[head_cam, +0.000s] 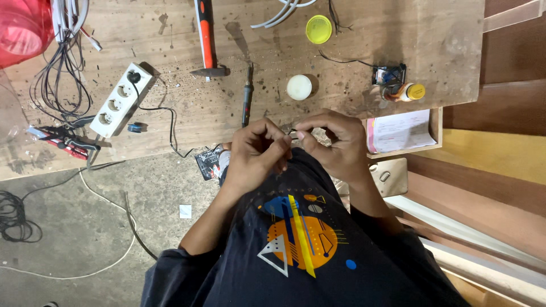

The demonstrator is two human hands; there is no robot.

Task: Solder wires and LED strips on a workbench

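My left hand (257,152) and my right hand (334,142) are held close together in front of my chest, just over the near edge of a wooden workbench (267,96). Both have their fingers curled, and the fingertips pinch a thin wire or small part (292,132) between them; it is too small to make out. A soldering iron (247,101) lies on the bench just beyond my left hand. A hammer with an orange handle (206,40) lies farther back.
A white power strip (120,99) with a black plug sits at left, beside pliers (65,139) and cable bundles. A white round lid (299,87), a yellow lid (318,29), a small circuit part (389,74) and a glue bottle (405,92) lie on the bench. Papers (401,131) lie at right.
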